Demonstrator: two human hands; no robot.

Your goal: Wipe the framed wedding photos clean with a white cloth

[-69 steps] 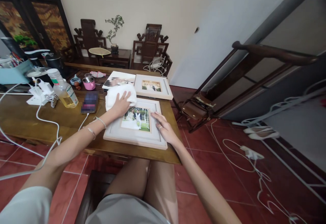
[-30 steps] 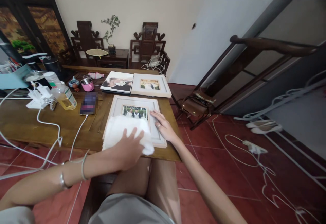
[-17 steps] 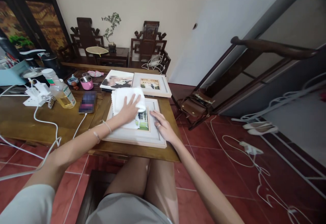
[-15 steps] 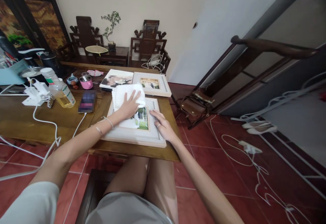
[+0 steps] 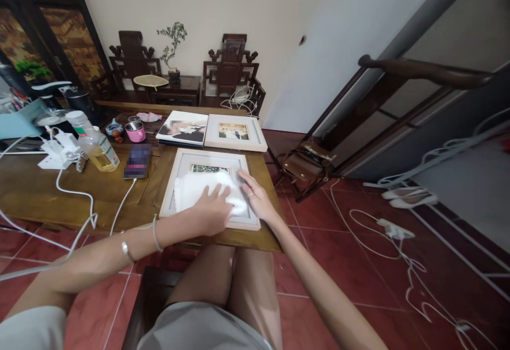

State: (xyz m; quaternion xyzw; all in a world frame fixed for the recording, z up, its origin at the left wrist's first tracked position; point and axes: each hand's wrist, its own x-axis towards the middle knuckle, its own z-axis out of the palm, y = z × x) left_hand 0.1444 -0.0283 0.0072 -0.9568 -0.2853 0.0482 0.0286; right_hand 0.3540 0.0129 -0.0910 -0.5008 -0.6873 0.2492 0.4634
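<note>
I have the wooden picture frame (image 5: pixel 209 158) lying flat at the centre of the view, face up near the right-hand end of the table (image 5: pixel 107 190). My left hand (image 5: pixel 215 213) presses a white cloth (image 5: pixel 193 191) down on it; the fingers are spread and slightly bent, laid over the cloth rather than closed around it. The hand and cloth are a little blurred, so I judge this to be wiping in mid-stroke. My right hand (image 5: pixel 257 197) rests along the frame's right side with its fingers stretched out and released, apparently steadying it. I can't tell whether those fingers touch the cloth's edge.

How far along is it? I'd say partway through this one frame. The upper border and a strip of the photo show, but the cloth hides the lower part, so I can't confirm that any area is finished.

Just beyond, in the upper middle of the view, sit a second frame (image 5: pixel 235 132) and, left of it, a photo panel (image 5: pixel 183 127). No hand touches either, and nothing visible tells me whether they are cleaned or waiting. At this distance I can't make out dust or streaks.
</note>
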